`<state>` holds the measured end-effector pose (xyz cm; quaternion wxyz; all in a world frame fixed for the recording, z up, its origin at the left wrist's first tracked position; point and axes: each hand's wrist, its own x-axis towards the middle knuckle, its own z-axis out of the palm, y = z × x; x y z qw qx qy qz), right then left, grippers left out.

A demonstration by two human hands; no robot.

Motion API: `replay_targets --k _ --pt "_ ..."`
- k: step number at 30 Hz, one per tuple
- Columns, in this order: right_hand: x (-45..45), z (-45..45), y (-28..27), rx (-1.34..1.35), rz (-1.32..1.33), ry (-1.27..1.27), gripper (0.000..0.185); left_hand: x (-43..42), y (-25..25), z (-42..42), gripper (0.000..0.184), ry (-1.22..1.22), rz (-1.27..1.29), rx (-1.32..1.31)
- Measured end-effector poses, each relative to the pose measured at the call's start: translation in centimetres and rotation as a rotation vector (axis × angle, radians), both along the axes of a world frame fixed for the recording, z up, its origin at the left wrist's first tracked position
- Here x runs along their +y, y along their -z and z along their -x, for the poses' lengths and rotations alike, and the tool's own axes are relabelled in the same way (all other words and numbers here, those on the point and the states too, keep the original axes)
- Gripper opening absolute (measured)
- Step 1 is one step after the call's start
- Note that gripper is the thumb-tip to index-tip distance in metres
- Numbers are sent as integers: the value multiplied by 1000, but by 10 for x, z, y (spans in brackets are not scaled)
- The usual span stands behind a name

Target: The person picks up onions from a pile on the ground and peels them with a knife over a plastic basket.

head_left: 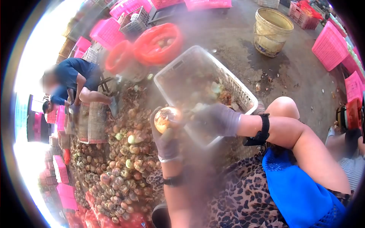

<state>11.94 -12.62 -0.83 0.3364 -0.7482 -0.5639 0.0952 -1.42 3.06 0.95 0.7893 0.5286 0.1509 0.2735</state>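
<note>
My left hand, in a dark glove, is wrapped round a yellow-brown onion in the middle of the view. Close to the onion's right side is my right hand, also gloved, with its fingers drawn together; blur hides what they hold. Both hands are over the near left part of a white plastic basket, which has onion skins and scraps in it. To the left and below, a large heap of onions covers the ground.
Red bags stand behind the heap. A dirty bucket is at the back right. Another person sits bent over at the left, near a crate. Pink crates line both sides. Part of another person shows at the right edge.
</note>
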Motion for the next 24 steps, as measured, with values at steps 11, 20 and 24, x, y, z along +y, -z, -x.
replay_targets --k 11,20,24 --pt "6 -1 -29 -159 274 61 12 20 67 34 22 -117 -27 90" --pt "-1 -4 -13 -13 282 118 22 0 14 15 61 202 49 22" --pt "2 -1 14 422 286 9 22 -10 18 10 73 117 258 -88"
